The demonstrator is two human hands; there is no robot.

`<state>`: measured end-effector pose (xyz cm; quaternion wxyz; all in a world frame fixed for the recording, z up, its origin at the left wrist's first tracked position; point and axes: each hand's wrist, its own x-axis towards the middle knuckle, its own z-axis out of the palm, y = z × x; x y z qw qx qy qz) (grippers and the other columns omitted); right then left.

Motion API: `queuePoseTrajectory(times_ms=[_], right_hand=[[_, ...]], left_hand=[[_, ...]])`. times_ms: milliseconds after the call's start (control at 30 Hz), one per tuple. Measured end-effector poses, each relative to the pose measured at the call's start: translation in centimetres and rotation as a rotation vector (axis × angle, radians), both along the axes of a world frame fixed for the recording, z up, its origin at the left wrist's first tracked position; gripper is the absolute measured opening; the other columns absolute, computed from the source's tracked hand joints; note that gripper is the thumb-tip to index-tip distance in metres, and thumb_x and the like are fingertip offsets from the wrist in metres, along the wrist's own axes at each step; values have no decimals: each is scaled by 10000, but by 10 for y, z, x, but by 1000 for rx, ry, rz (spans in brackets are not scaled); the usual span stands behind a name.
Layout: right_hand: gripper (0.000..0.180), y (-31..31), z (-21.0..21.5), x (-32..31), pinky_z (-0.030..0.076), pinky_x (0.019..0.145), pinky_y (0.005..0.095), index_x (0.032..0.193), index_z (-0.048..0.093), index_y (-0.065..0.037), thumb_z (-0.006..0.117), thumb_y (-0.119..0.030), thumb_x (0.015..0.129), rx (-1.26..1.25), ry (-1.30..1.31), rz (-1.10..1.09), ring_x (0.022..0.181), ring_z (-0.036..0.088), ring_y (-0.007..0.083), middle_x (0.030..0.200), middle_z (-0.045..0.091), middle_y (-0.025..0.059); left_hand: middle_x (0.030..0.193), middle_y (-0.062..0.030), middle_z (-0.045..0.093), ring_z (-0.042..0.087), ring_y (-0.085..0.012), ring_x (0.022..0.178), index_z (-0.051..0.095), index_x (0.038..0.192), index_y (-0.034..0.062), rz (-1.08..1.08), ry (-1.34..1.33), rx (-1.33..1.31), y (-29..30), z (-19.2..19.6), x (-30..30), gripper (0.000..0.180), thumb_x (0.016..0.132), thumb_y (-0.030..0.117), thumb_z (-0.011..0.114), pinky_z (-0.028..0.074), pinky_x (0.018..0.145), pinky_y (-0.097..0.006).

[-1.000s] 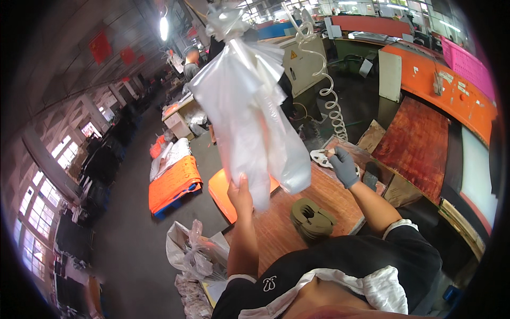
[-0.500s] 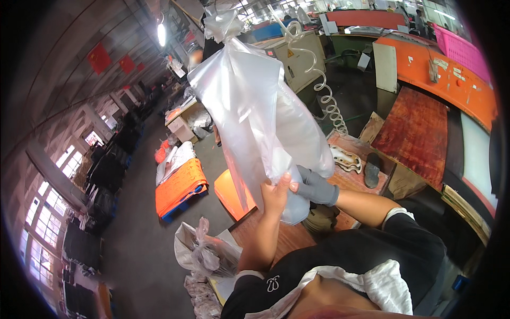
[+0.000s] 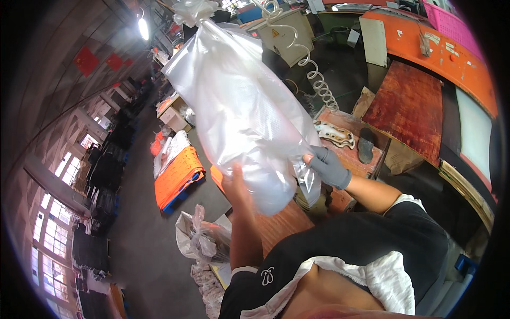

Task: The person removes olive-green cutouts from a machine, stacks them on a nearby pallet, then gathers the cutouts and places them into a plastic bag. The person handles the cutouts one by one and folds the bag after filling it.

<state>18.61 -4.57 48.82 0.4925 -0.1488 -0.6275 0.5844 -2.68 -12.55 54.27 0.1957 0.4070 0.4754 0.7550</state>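
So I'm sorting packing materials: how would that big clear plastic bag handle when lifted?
The big translucent plastic bag is probably floppy: it hangs creased between the bare left hand and grey-gloved right hand. It is likely light, pinched by fingertips, and its glossy film may be slippery.

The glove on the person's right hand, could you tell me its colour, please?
Grey glove, clearest in the head view.

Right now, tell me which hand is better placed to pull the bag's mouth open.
Right, probably. The gloved right hand already pinches the clear bag at its lower edge, beside the opening. The bare left hand lies behind the bag's bottom, mostly hidden by the plastic, and seems only to steady it.
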Motion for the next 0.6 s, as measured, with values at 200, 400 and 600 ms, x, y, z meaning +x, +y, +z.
queuePoseTrajectory(times_ms=[200,400,600], right_hand=[[298,1,1,10,404,571,226,881,636,-10,537,-290,886,68,-156,-3,645,476,42,677,553,-4],[262,-21,-1,-11,446,602,335,876,662,-75,606,-323,812,495,-136,-73,645,583,234,723,609,124],[304,-37,-32,-49,436,532,361,785,632,-81,603,-382,814,807,-499,48,558,546,261,621,560,96]], left_hand=[[1066,-152,519,517,-254,950,464,1108,-48,759,639,127,-2,-9,-26,341,804,59,576,390,904,-370],[1302,-207,366,425,-315,1164,303,1290,-49,-344,579,168,-9,-24,26,631,815,206,631,349,973,-414],[1272,-199,436,484,-278,1124,354,1288,-49,-683,124,-10,-2,-1,22,579,842,217,610,400,934,-386]])
